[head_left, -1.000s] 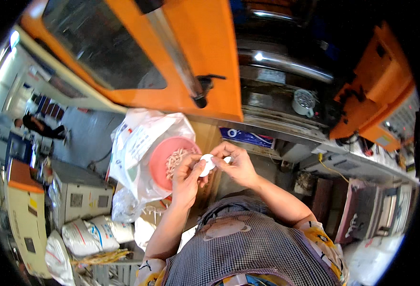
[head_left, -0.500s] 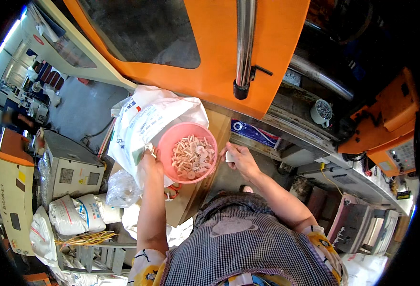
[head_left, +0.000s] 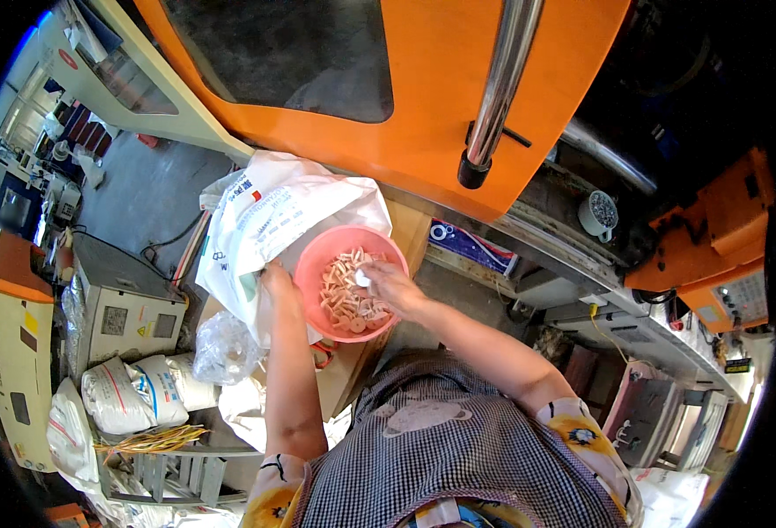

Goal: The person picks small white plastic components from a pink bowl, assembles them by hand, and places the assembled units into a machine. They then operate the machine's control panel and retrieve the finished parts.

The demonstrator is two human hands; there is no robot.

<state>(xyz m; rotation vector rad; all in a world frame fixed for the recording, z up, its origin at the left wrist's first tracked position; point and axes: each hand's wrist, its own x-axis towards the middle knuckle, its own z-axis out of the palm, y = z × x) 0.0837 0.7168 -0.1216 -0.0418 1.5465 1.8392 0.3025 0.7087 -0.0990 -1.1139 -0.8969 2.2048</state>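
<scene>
A pink bowl (head_left: 308,304) holds many small pale pieces (head_left: 342,299), some like short pegs and some like round discs. Over the bowl is my right hand (head_left: 391,287), its fingers closed on a small white piece (head_left: 362,279). Left of the bowl, my left hand (head_left: 277,282) is at the mouth of a large white printed bag (head_left: 260,202). Its fingers are blurred and partly hidden, so I cannot make out whether they hold anything. The bowl and bag rest on a brown board-like surface (head_left: 412,231).
An orange machine door (head_left: 441,150) with a metal bar (head_left: 507,79) stands just beyond. A metal cup (head_left: 597,216) sits on the machine ledge at right. Crumpled clear plastic (head_left: 227,348) lies left of my left arm, near several filled white sacks (head_left: 119,396).
My right hand has moved left from beside the bowl to above its pieces. My left hand has shifted slightly up and left, and the white piece seen at its fingertips no longer shows.
</scene>
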